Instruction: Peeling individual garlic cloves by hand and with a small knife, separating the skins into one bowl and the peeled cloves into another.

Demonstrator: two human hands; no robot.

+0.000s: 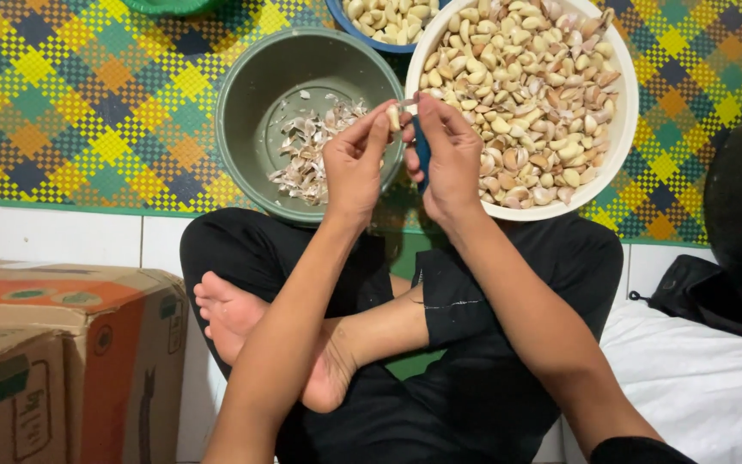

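The left hand point(355, 163) pinches 1 garlic clove point(394, 116) between thumb and fingertips, over the near-right rim of the green bowl point(246, 90), which holds papery garlic skins point(311, 146). The right hand point(450, 155) is closed around a blue-handled knife point(422, 153), its tip at the clove. Just right, the white bowl point(624, 129) is heaped with unpeeled garlic point(526, 86). Farther away, a blue bowl point(343, 23) holds peeled cloves point(388, 17). All 3 sit on a checked mat point(88, 103).

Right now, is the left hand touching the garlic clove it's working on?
Touching. The head view shows the left hand pinching the garlic clove between its fingertips above the green bowl, with no gap; the right hand holds a blue-handled knife.
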